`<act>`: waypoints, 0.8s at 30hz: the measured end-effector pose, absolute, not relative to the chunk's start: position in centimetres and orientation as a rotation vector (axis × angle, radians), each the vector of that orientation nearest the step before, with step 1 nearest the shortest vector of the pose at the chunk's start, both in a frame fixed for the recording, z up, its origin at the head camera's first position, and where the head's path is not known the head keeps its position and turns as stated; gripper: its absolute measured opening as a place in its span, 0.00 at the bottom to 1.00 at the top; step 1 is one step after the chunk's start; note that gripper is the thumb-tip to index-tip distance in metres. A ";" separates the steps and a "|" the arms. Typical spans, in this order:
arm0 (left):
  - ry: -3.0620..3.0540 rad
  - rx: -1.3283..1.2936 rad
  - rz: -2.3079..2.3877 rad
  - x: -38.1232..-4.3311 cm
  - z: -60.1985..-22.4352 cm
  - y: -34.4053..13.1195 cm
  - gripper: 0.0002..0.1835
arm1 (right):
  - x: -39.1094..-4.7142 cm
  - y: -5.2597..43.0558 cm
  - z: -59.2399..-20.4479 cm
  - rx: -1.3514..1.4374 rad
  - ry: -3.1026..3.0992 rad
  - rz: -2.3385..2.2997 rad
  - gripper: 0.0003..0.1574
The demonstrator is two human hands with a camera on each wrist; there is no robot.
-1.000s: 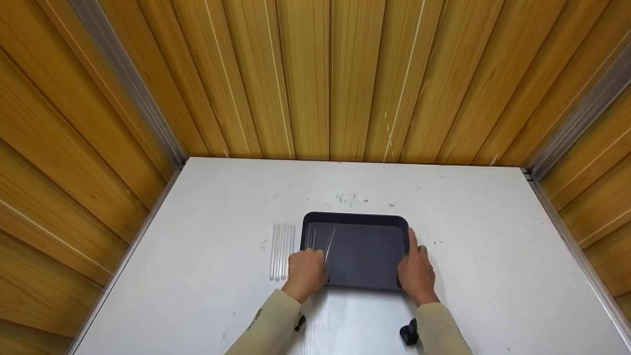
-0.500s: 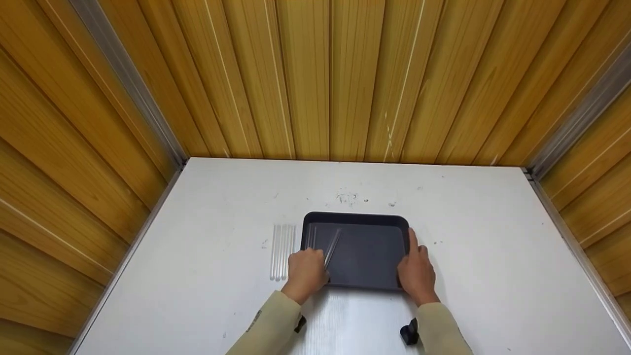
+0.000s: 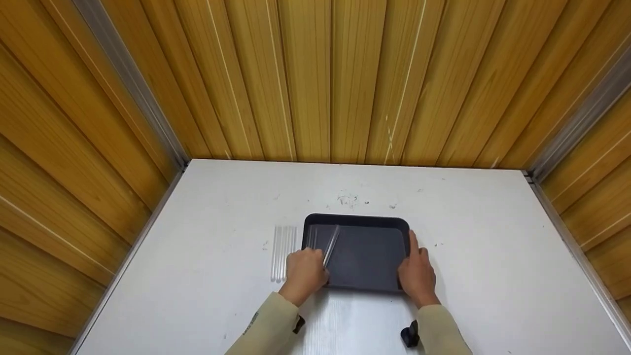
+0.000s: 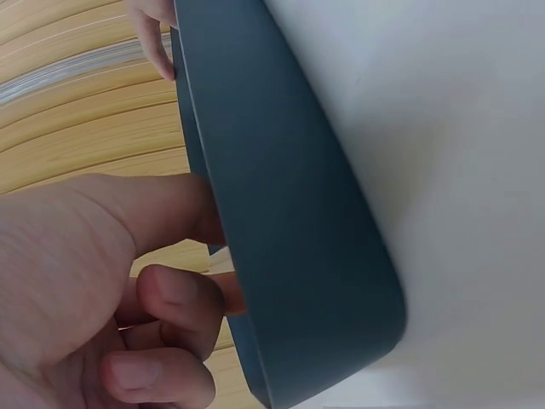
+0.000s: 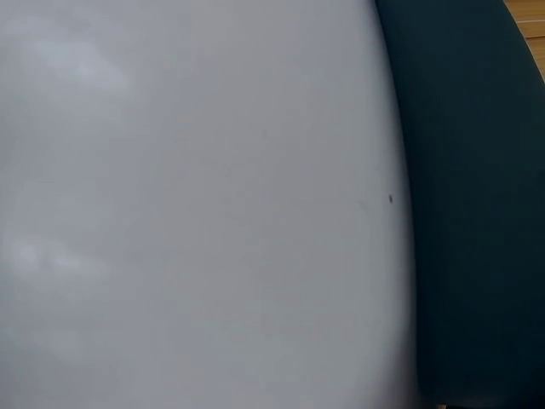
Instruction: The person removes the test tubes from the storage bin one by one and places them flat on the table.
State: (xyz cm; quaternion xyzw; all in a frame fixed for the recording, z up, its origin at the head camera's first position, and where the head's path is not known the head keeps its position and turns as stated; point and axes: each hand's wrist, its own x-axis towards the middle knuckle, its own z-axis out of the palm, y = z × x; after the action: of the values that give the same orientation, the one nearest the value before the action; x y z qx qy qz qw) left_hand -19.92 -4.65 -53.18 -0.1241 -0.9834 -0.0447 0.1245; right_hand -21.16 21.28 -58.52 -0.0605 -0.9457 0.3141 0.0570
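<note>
A dark rectangular tray [image 3: 365,256] lies on the white table in the head view. My left hand [image 3: 306,271] is over its front left corner, and a thin clear tube [image 3: 332,242] slants up and right from the fingers over the tray floor. In the left wrist view, the thumb and a finger of the left hand [image 4: 128,281] reach past the tray rim, where their tips are hidden. My right hand [image 3: 418,275] grips the right side of the tray, one finger stretched along the edge. More clear tubes [image 3: 312,237] lie inside at the tray's left, partly covered by the left hand.
Several clear tubes [image 3: 281,251] lie side by side on the white table [image 3: 222,236], just left of the tray. Wood-patterned panels [image 3: 345,84] rise behind and at both sides. Dark marks speckle the tabletop behind the tray.
The slanted tube at my left hand has shifted its angle a little, its upper end tipping right. Both hands and the tray stay in nearly the same place.
</note>
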 end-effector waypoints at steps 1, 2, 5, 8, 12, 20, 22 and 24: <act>-2.859 -0.361 -0.139 -19.9 -53.2 -4.7 0.22 | -21.2 21.3 -58.5 -0.181 -2.865 0.956 0.43; -2.850 -0.362 -0.147 -19.8 -53.2 -4.8 0.23 | -21.2 21.3 -58.5 -0.178 -2.863 0.958 0.43; -2.812 -0.357 -0.151 -19.8 -53.2 -5.1 0.25 | -21.2 21.3 -58.5 -0.174 -2.862 0.957 0.42; -2.790 -0.345 -0.159 -19.9 -53.1 -5.4 0.24 | -21.1 21.3 -58.4 -0.177 -2.873 0.964 0.42; -2.796 -0.326 -0.180 -19.8 -53.0 -5.8 0.21 | -21.1 21.4 -58.4 -0.190 -2.887 0.976 0.42; -2.817 -0.289 -0.220 -19.6 -52.8 -6.7 0.19 | -21.1 21.4 -58.4 -0.196 -2.886 0.972 0.43; -2.812 -0.290 -0.220 -19.6 -52.8 -6.9 0.17 | -21.1 21.4 -58.4 -0.193 -2.885 0.971 0.43; -2.810 -0.291 -0.217 -19.5 -52.8 -7.0 0.16 | -21.2 21.4 -58.5 -0.191 -2.883 0.970 0.43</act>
State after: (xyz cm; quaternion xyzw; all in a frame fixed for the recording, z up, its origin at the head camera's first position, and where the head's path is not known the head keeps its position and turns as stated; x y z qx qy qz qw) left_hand -19.55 -6.99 -52.75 -0.1013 -0.9800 -0.0758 0.1537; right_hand -21.18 21.36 -58.47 -0.0626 -0.9449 0.3180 0.0467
